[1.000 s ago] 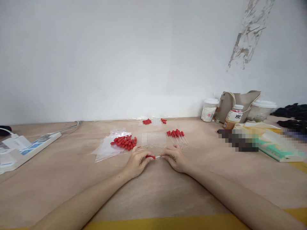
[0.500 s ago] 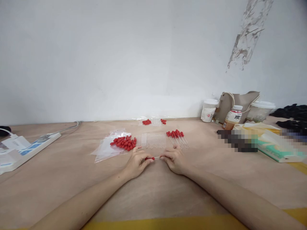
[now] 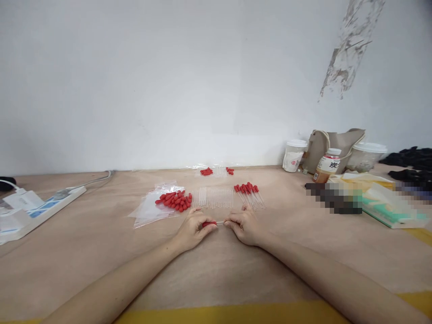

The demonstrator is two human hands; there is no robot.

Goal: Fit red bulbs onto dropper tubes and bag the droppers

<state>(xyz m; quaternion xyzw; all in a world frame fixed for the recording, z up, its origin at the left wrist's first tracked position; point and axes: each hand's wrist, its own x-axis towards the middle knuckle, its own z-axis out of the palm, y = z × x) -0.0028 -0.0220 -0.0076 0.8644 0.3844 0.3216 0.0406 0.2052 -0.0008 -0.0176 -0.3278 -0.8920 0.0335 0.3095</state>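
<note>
My left hand (image 3: pixel 195 228) pinches a red rubber dropper bulb (image 3: pixel 209 223) between thumb and fingers. My right hand (image 3: pixel 243 225) is closed on a thin clear glass dropper tube (image 3: pixel 220 222), whose left end meets the bulb. How far the tube sits inside the bulb I cannot tell. Just beyond my hands lies a row of clear tubes (image 3: pixel 216 198). A pile of red bulbs (image 3: pixel 173 200) rests to the left on clear plastic bags (image 3: pixel 148 211). To the right, several droppers with red bulbs fitted (image 3: pixel 249 192) lie side by side.
Near the wall lies a clear bag with more red bulbs (image 3: pixel 206 171). A white power strip (image 3: pixel 50 207) is at far left. At right stand a lidded cup (image 3: pixel 294 156), a drink bottle (image 3: pixel 327 165), a beige bag (image 3: pixel 337 138) and a green-and-white packet (image 3: pixel 391 207).
My right hand has shifted very slightly left, toward the bulb, and less of the tube shows between my hands. The piles and rows on the table are unchanged.
</note>
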